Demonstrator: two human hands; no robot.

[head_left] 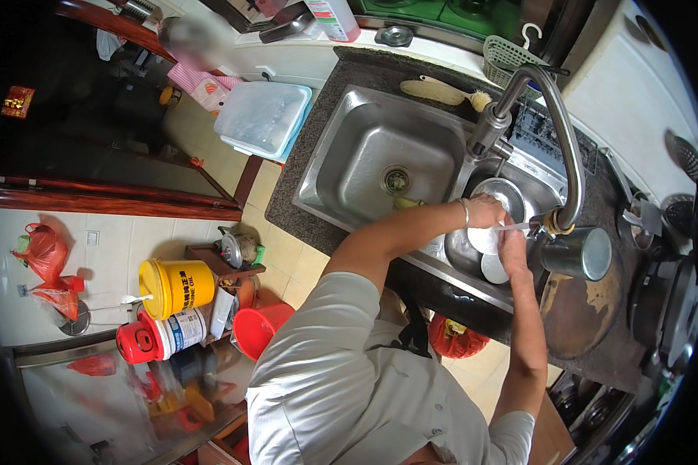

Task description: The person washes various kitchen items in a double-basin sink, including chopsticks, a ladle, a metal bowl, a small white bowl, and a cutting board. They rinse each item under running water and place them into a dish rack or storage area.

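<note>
Here, evidently, the left hand [486,210] is holding a white dish [482,242] over the sink's smaller basin [457,249], near the tap [572,147]; the right hand [512,249] is meeting its side, grip unclear. Probably light, stiff, slippery and breakable, it is inviting opposite rim holds. Dark lettering is marking a yellow bucket [157,293].

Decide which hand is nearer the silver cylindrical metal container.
Right. The right hand is left of the container; the left hand is farther left and higher in the picture.

A yellow bucket [177,288] stands near a red bucket [257,332].
</note>
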